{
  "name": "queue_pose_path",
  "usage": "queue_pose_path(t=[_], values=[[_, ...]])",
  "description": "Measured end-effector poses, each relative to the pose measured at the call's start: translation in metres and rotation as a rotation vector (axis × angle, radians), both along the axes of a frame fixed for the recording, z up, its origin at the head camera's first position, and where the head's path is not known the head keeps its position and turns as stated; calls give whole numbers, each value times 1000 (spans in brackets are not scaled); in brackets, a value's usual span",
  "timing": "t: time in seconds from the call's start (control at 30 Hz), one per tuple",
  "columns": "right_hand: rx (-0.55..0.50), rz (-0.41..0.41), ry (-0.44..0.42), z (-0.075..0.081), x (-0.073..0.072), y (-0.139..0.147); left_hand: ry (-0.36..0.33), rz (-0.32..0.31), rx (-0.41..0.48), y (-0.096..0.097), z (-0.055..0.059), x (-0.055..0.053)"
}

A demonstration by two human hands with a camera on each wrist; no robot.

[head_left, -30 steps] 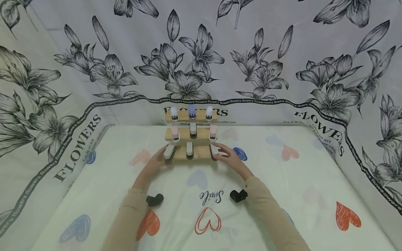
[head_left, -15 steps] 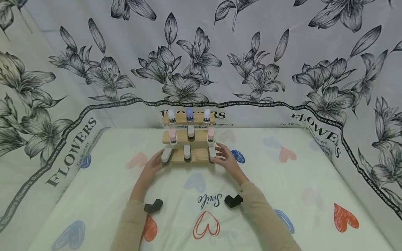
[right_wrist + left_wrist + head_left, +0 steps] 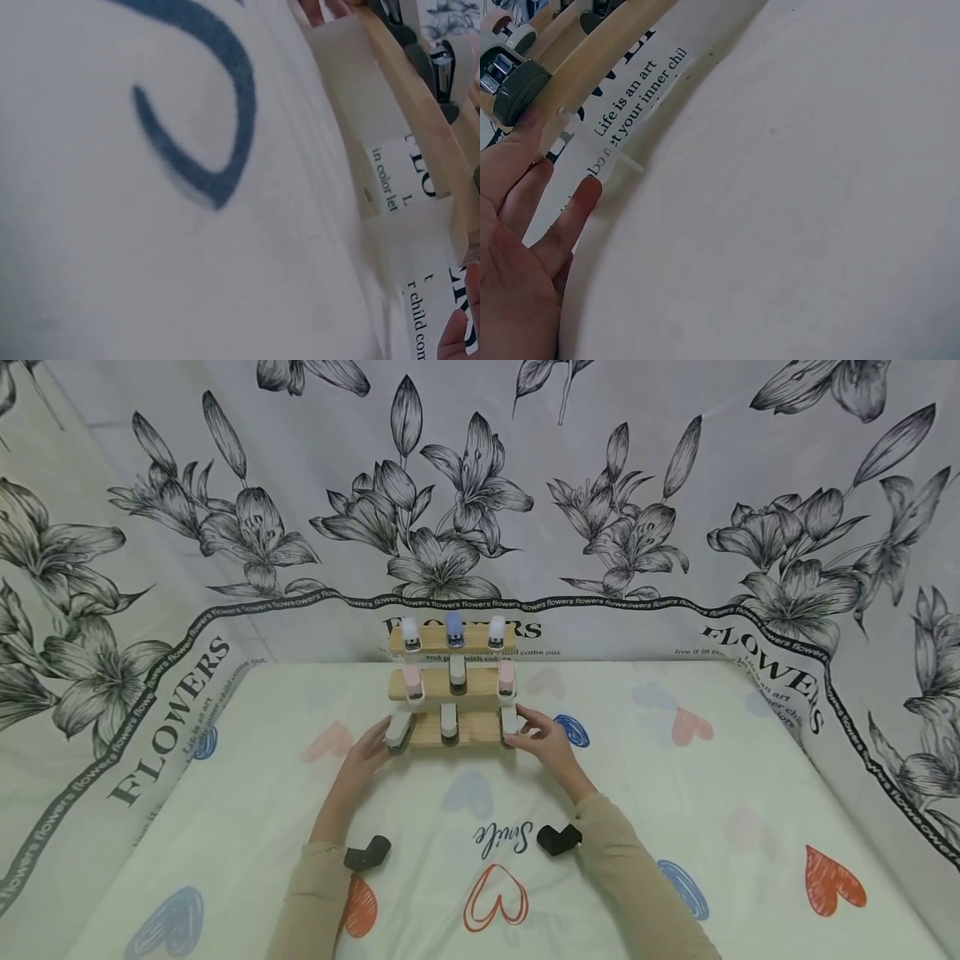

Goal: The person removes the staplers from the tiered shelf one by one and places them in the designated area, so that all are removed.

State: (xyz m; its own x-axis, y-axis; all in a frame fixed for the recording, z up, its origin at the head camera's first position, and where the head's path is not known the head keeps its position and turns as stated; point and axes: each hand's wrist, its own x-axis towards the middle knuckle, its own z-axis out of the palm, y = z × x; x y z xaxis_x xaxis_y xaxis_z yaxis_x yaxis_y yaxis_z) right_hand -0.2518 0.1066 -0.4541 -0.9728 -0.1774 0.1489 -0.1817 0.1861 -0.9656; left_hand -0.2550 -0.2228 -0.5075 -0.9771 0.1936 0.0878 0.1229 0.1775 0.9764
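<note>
The rack (image 3: 478, 727) bears nine staplers (image 3: 448, 722), its ends gripped by left hand (image 3: 367, 750) (eight o'clock) and right hand (image 3: 547, 743) (four o'clock).

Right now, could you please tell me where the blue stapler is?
In the head view, the blue stapler sits on the top shelf of the wooden rack, between a white stapler on its left and another on its right.

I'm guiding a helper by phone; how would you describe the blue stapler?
On the heart-printed cloth stands a tiered wooden rack. Find the middle of its top tier. The blue stapler sits there between two whitish ones, the rack's only blue one.
</note>
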Motion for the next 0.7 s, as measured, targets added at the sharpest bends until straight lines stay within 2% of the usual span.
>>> queue_pose_path(t=[0.2,0.37,0.57,0.7], values=[[26,0,-8,3,-3,2,15,-1,-12,-4,1,-1],[31,-16,-77,-11,-14,14,51,3,-26,-4,1,1],[25,-63,-68,-22,-21,29,120,2,-9,-2,-2,1],[-18,-81,-65,-26,-22,38,92,23,-18,-2,-3,3]])
